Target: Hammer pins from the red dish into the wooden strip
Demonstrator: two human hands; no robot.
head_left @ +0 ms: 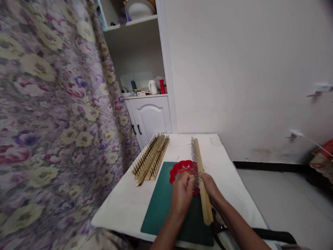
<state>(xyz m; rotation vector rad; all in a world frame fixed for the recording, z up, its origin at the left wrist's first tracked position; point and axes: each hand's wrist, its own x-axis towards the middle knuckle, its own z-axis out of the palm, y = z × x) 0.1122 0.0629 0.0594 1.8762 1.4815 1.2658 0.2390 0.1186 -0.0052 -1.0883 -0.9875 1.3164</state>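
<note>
My right hand (210,184) grips a long wooden strip (205,206) by its edge. The strip stands tilted on its side, with a dense row of thin metal pins (195,152) pointing left. Fingers closed in a pinch, my left hand (183,191) is beside the strip's pins and over a red scalloped dish (179,166). Whatever is between those fingers is too small to make out. Loose metal pins lie in the dish, partly hidden by the left hand. Under both hands is a green mat (160,205).
Several pin-studded wooden strips (152,159) lie at the table's (117,205) back left. A black-handled tool (273,235) lies by my right forearm. Floral curtain (65,121) hangs on the left; a white cabinet (153,116) and wall (234,69) stand behind.
</note>
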